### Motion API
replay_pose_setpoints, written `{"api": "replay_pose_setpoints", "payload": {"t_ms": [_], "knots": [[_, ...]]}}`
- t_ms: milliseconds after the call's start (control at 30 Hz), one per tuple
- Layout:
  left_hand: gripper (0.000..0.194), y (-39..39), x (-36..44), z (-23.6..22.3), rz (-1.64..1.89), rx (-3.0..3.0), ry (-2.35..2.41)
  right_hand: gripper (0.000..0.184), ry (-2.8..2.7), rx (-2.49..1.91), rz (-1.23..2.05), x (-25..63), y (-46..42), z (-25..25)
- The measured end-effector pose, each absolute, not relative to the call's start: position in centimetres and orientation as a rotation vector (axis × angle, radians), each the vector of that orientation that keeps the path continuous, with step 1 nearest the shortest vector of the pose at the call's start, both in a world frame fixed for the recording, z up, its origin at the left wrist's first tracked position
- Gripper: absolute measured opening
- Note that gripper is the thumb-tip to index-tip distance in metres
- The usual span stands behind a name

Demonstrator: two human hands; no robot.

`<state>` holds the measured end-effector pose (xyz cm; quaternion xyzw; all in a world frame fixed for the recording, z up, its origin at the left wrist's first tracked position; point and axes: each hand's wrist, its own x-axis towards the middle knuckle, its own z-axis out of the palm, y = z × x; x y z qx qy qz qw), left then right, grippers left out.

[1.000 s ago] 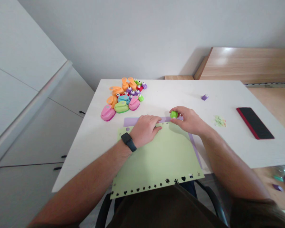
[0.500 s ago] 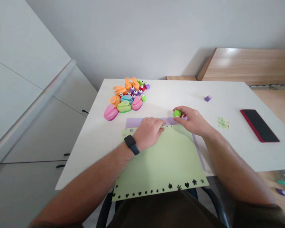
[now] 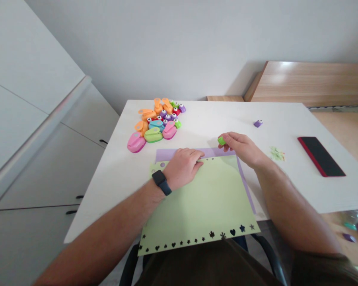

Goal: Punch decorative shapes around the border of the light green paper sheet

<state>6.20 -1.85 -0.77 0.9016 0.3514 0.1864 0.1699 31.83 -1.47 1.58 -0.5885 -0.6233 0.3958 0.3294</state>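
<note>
A light green paper sheet point(image 3: 209, 198) lies over a purple sheet point(image 3: 167, 154), its near edge hanging past the table and cut with star, heart, leaf and flower holes. My left hand point(image 3: 183, 169), with a dark watch on the wrist, rests on the upper part of the green sheet, fingers curled together near its top edge; whether they pinch the paper is hard to make out. Just above the purple sheet's far edge, my right hand point(image 3: 237, 147) grips a small green craft punch point(image 3: 221, 140) between thumb and fingers. A few small holes line the green sheet's top edge.
Colourful craft punches point(image 3: 153, 135) are grouped at the table's back left. One purple punch point(image 3: 258, 123) stands alone at the right. Paper scraps point(image 3: 277, 153) lie near a black tablet with a red edge point(image 3: 321, 156). White cabinets point(image 3: 47, 159) stand to the left.
My right hand has turned the green punch, and more of the fingers now wrap below it. My left hand stays on the sheet. The whole view has shifted slightly.
</note>
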Motion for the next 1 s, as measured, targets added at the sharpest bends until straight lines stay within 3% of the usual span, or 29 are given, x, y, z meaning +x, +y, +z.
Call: {"api": "replay_pose_setpoints", "payload": {"t_ms": [167, 767, 1000], "knots": [[0.019, -1.8, 6.2, -0.8, 0.538, 2.554, 0.988, 0.062, -1.59, -1.601, 1.003, 31.9, -1.3, 1.6], [0.02, -1.8, 6.2, -1.0, 0.529, 2.558, 0.992, 0.059, -1.639, -1.477, 1.047, 30.8, -1.6, 1.8], [0.02, -1.8, 6.2, -1.0, 0.533, 2.563, 0.994, 0.059, -1.762, -1.628, 0.881, 31.7, -1.4, 1.8]]}}
